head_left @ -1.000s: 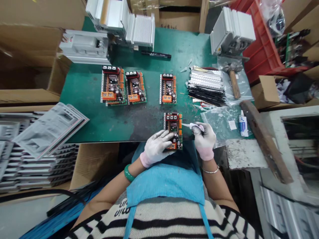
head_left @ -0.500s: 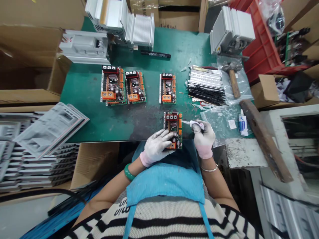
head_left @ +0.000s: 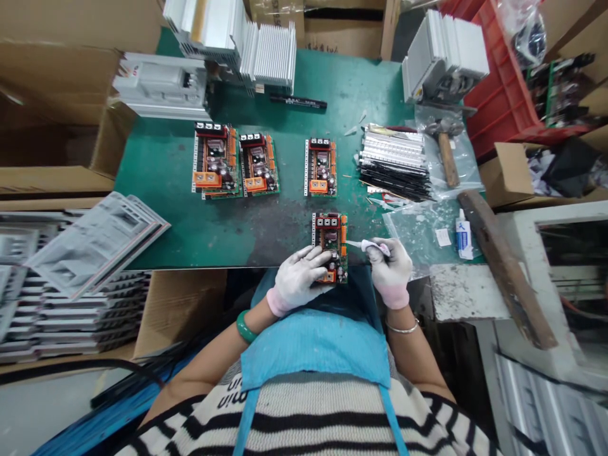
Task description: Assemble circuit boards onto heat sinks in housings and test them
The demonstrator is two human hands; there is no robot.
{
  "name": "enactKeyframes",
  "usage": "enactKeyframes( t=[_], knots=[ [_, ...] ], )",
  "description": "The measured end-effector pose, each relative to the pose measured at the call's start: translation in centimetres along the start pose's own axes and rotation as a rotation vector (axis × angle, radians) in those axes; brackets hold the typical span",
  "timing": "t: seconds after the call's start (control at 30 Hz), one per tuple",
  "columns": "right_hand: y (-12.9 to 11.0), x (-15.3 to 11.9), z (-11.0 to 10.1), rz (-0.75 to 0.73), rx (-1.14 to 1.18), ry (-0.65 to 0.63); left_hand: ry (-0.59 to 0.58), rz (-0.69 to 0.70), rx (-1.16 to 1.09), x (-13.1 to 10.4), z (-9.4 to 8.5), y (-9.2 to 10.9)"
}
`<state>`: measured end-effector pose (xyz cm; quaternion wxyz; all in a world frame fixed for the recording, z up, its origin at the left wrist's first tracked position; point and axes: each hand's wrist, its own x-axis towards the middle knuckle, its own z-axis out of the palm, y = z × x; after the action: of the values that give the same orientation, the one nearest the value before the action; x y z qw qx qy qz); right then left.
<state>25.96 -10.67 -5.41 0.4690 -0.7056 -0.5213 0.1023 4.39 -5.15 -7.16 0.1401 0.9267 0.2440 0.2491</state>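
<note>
A circuit board (head_left: 329,223) with orange terminal blocks lies at the table's near edge, its lower end reaching over the edge. My left hand (head_left: 304,278), in a white glove, grips its lower left part, fingers over the top. In my right hand (head_left: 390,269), also gloved, is a small glue tube (head_left: 375,246), pinched between thumb and fingers. Its long pale nozzle points left, the tip at the orange terminals on the board's right side. I cannot tell whether the tip touches. Beyond stand similar boards: a single one (head_left: 320,168), and a group (head_left: 216,161) further left.
On the green table (head_left: 266,234) are a black marker (head_left: 298,102), a pile of black and silver strips (head_left: 394,158), a hammer (head_left: 446,152) and a white glue bottle (head_left: 463,235). A wooden mallet (head_left: 506,269) lies at right. Metal heat sinks (head_left: 273,57) line the back.
My right hand has moved slightly toward my body, and the nozzle tip has slid down along the board's right side. My left hand and the board stay in place.
</note>
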Motion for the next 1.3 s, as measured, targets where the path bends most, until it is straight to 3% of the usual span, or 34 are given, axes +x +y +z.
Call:
enactKeyframes(
  t=[0.37, 0.7, 0.93, 1.3],
  knots=[
    [0.5, -0.5, 0.0, -0.102, -0.001, -0.004, -0.012, 0.001, -0.009, 0.1, -0.1, -0.1],
    [0.7, -0.7, -0.5, -0.003, -0.028, -0.045, -0.040, -0.014, -0.031, -0.1, 0.0, -0.1],
    [0.9, -0.9, -0.8, -0.017, -0.032, -0.073, -0.074, -0.039, -0.030, -0.1, 0.0, 0.0],
    [0.9, -0.8, -1.2, -0.079, -0.007, -0.107, 0.005, -0.023, -0.040, -0.1, 0.1, -0.1]
  ],
)
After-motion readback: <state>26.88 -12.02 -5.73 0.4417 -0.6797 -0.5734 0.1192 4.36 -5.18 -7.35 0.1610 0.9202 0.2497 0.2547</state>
